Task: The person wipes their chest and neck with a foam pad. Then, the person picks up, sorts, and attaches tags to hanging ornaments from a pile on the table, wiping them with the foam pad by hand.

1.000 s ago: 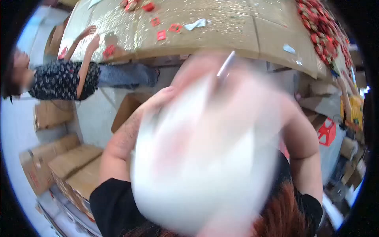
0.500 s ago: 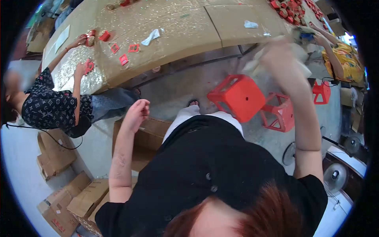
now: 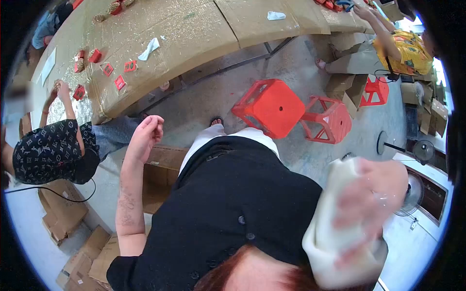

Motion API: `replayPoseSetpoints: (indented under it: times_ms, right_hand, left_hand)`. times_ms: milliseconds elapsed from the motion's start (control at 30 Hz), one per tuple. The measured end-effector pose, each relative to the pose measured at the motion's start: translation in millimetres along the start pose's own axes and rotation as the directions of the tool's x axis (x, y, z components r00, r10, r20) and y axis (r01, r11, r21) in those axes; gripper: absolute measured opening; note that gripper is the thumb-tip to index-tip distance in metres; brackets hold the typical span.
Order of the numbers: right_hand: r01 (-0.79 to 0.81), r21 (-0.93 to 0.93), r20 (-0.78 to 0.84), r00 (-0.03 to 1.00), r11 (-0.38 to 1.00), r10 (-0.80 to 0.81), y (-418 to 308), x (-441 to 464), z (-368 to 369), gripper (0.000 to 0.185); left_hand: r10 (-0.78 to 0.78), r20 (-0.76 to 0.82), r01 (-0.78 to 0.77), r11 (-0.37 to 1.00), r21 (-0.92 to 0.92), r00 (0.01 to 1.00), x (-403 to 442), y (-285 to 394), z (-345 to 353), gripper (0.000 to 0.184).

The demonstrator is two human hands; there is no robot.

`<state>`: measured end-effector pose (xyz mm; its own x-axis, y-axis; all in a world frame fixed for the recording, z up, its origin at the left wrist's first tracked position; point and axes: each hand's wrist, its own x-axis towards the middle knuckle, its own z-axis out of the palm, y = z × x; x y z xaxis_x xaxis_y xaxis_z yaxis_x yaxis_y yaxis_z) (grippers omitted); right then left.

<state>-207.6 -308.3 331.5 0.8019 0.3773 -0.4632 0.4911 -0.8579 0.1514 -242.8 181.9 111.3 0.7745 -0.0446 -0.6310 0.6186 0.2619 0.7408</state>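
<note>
A white cloth [image 3: 335,252], blurred by motion, is in my right hand [image 3: 376,194]. The hand is raised close to the camera at the right, its fingers closed on the cloth. My left hand [image 3: 146,138] hangs in the air at my left side with its fingers curled in and nothing visible in them. Below and beside it stands an open cardboard box [image 3: 162,177]. Beyond the left hand lies the near edge of the cardboard-covered table [image 3: 184,58], with small red decorated pieces [image 3: 120,82] on it, apart from the hand.
Red plastic stools [image 3: 279,109] stand ahead of me on the right. A person in a dark patterned shirt [image 3: 48,148] works at the table's left; another in a yellow shirt [image 3: 407,51] is at the far right. A fan [image 3: 421,151] stands at the right, cartons [image 3: 92,252] at the lower left.
My right hand has swung back from the table side toward the camera, bringing the white cloth with it. The view has shifted. The left hand stays curled at my side.
</note>
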Motion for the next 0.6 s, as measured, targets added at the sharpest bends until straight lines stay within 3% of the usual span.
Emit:
replayPoseSetpoints:
  times_ms: [67, 133, 200, 233, 267, 300, 333, 367, 400, 433, 467, 500, 533, 600]
  right_hand:
    - [-0.196, -0.138, -0.042, 0.98, 0.971, 0.192, 21, 8, -3, 0.026]
    - [-0.346, -0.153, -0.268, 0.916, 0.926, 0.298, 49, 27, -27, 0.026]
    - [-0.099, 0.02, -0.444, 0.891, 0.995, 0.098, 37, 29, -57, 0.029]
    - [0.178, 0.146, -0.63, 0.775, 0.973, -0.047, 24, 29, -74, 0.032]
    - [0.181, 0.157, -0.644, 0.764, 0.971, -0.038, 4, 31, -87, 0.032]
    - [0.131, -0.021, -0.651, 0.751, 0.991, -0.113, -21, 32, -103, 0.035]
    - [0.073, -0.207, -0.642, 0.743, 0.976, -0.192, -37, 35, -114, 0.039]
    - [0.062, -0.219, -0.655, 0.73, 0.974, -0.194, -43, 42, -117, 0.039]
    - [0.058, -0.073, -0.739, 0.667, 0.996, -0.093, -47, 52, -115, 0.042]
    - [0.041, -0.037, -0.793, 0.607, 0.998, -0.055, -46, 57, -114, 0.045]
    - [0.03, 0.001, -0.84, 0.543, 1.0, -0.016, -45, 63, -112, 0.048]
    - [0.005, -0.055, -0.865, 0.5, 0.998, -0.05, -42, 68, -112, 0.053]
    - [0.057, 0.016, -0.862, 0.507, 0.998, -0.015, -40, 68, -109, 0.054]
    - [0.094, 0.086, -0.885, 0.465, 0.992, 0.033, -38, 64, -107, 0.055]
  left_hand:
    - [0.015, 0.014, -0.015, 1.0, 0.007, 1.0, -4, 10, -2, 0.019]
    - [0.023, 0.024, -0.023, 1.0, 0.002, 0.999, -6, 15, 3, 0.019]
    - [0.047, -0.006, -0.047, 0.998, 0.037, 0.999, -6, 25, 8, 0.021]
    - [0.046, -0.019, -0.045, 0.998, 0.047, 0.999, -14, 31, 16, 0.021]
    - [0.265, 0.036, -0.267, 0.954, 0.133, 0.964, -22, 45, 31, 0.021]
    - [0.464, 0.115, -0.478, 0.855, 0.203, 0.878, -33, 63, 50, 0.022]
    - [0.545, 0.167, -0.57, 0.785, 0.242, 0.821, -69, 93, 77, 0.021]
    - [0.627, 0.357, -0.705, 0.692, 0.153, 0.693, -105, 115, 92, 0.019]
    - [0.658, 0.595, -0.822, 0.569, 0.009, 0.462, -129, 135, 102, 0.021]
    - [0.542, 0.828, -0.842, 0.506, -0.185, 0.143, -138, 153, 111, 0.024]
    - [0.346, 0.931, -0.797, 0.526, -0.295, -0.116, -144, 166, 118, 0.028]
    - [0.176, 0.947, -0.773, 0.547, -0.322, -0.271, -152, 173, 120, 0.033]
    - [0.173, 0.945, -0.655, 0.686, -0.317, -0.276, -170, 164, 116, 0.062]
    - [0.077, 0.937, -0.817, 0.469, -0.335, -0.34, -195, 172, 104, 0.063]
